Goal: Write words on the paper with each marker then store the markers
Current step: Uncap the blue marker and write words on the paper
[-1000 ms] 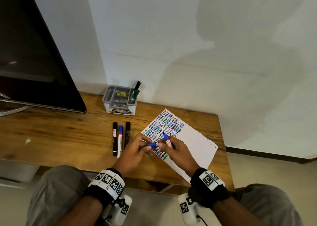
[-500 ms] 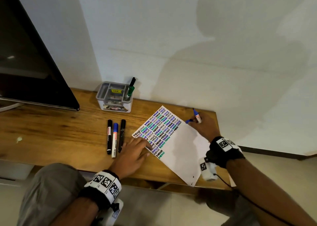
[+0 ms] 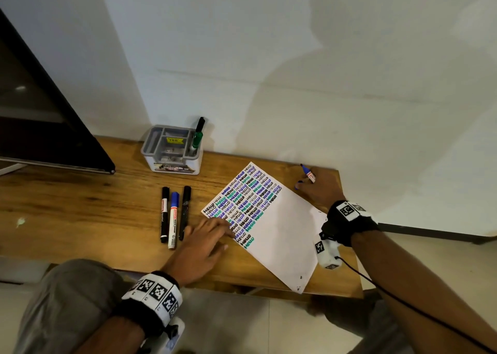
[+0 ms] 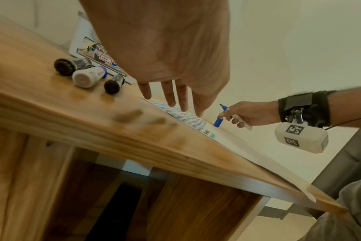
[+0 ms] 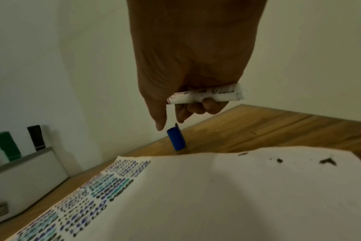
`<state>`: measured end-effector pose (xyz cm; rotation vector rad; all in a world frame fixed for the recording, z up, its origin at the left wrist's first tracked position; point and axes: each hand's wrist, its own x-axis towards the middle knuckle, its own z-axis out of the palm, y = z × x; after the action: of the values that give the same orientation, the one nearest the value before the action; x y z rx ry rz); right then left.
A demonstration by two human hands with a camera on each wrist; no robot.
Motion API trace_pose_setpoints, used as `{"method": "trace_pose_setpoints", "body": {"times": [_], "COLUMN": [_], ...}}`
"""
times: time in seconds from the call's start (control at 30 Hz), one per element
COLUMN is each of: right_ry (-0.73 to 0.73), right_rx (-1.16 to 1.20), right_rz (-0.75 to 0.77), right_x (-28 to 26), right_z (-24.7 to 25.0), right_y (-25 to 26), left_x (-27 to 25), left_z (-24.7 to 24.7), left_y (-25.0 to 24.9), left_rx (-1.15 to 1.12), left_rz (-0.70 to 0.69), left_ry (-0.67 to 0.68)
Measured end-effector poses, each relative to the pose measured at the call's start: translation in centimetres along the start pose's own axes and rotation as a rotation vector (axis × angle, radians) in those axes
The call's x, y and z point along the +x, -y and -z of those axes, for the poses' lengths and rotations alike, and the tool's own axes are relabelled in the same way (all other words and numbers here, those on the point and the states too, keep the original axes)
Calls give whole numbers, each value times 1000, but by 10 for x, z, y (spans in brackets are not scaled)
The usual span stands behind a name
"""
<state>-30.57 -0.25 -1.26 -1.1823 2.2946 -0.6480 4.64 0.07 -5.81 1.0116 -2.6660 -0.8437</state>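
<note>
The white paper (image 3: 279,227), partly filled with coloured words, lies slanted on the wooden table (image 3: 80,205). My left hand (image 3: 204,240) lies flat, its straight fingers (image 4: 172,96) touching the paper's left edge. My right hand (image 3: 320,187), beyond the paper's far right edge, grips an uncapped blue marker (image 3: 308,173) by its white barrel (image 5: 204,96). The marker's blue cap (image 5: 176,138) stands on the table just under my thumb and forefinger; I cannot tell whether they touch it. Three capped markers, black (image 3: 164,213), blue (image 3: 173,219) and black (image 3: 185,211), lie side by side left of the paper.
A grey organizer box (image 3: 172,152) stands against the wall, with a green marker (image 3: 197,139) and a black marker (image 3: 201,124) upright in its right compartment. A dark screen (image 3: 40,127) fills the left. The table's right edge is close to my right hand.
My right hand carried the blue marker and its cap from over the paper's middle to the far right of the table. My left hand let go of the cap and lay flat on the paper.
</note>
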Motion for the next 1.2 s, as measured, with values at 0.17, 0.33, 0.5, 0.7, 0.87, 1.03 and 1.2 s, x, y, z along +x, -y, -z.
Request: {"method": "trace_pose_setpoints", "body": {"times": [0.17, 0.33, 0.5, 0.7, 0.87, 1.03, 1.2], "right_ry": [-118, -125, 226, 541, 344, 237, 231], "right_rx": [122, 403, 747, 1418, 975, 730, 544], "right_rz": [49, 37, 151, -29, 87, 186, 335], "right_x": [-19, -59, -119, -145, -150, -153, -151], "right_z": [22, 15, -18, -42, -58, -77, -86], "right_y": [8, 12, 21, 14, 15, 11, 2], "left_x": [2, 2, -2, -5, -4, -5, -5], "left_z": [-5, -12, -14, -13, -14, -15, -15], "left_y": [-4, 0, 1, -1, -3, -3, -1], "left_rx": [59, 138, 169, 186, 243, 297, 298], "left_rz": [-23, -51, -76, -103, -90, -89, -88], "left_ry": [14, 19, 46, 45, 68, 86, 94]}}
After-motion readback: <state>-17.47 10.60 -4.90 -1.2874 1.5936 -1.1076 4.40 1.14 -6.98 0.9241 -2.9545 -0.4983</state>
